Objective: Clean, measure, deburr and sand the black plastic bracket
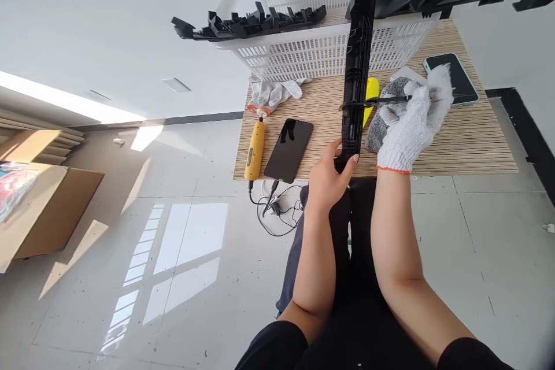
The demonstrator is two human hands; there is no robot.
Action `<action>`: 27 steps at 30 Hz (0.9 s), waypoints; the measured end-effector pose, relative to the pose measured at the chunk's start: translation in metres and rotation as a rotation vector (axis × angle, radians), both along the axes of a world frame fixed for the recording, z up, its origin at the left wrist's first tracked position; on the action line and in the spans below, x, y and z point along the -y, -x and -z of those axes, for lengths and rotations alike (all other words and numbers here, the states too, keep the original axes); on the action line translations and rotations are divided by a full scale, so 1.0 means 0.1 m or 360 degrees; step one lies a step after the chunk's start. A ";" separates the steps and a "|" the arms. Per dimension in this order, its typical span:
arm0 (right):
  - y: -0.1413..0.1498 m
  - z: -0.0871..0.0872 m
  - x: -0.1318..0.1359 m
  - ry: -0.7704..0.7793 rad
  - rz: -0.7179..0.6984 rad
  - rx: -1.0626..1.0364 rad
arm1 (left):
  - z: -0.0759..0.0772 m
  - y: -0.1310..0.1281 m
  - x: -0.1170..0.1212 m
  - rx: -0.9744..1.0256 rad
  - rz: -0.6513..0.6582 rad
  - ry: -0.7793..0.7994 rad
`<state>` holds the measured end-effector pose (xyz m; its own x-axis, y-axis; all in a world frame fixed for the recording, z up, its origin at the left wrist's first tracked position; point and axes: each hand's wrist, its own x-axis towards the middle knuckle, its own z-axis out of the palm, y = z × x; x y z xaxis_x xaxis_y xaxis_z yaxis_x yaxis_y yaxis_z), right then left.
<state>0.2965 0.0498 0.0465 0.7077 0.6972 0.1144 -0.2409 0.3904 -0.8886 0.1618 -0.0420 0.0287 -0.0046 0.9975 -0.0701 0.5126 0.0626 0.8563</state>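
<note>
My bare left hand (330, 176) is closed around the near end of a long black plastic trim part (359, 58), which extends away over the table. My right hand (411, 118), in a white knitted glove with an orange cuff edge, grips a thin black rod-like piece (388, 100). That piece lies across the trim part near its close end; I cannot tell what kind it is. Beneath the right hand is a grey fabric item (377, 133), perhaps a glove. A bright yellow object (371, 95) shows partly behind the trim part.
On the striped table (468, 144) lie a yellow corded rotary tool (254, 150), a black phone (288, 150), white gloves (271, 92) and another phone (459, 78). Behind stands a white mesh basket (299, 49) bearing more black parts (255, 23). Cables (277, 208) hang below the front edge.
</note>
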 end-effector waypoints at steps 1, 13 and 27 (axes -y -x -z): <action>0.03 -0.01 0.01 -0.0029 0.0042 -0.0018 | 0.00 0.00 0.00 0.0001 0.0003 -0.0007; 0.08 0.05 -0.02 -0.0205 0.0015 0.0060 | 0.01 0.00 0.00 -0.0051 0.0017 -0.0023; 0.19 -0.05 0.08 -0.0393 0.0348 0.0432 | 0.01 0.01 0.01 -0.0022 0.0030 -0.0044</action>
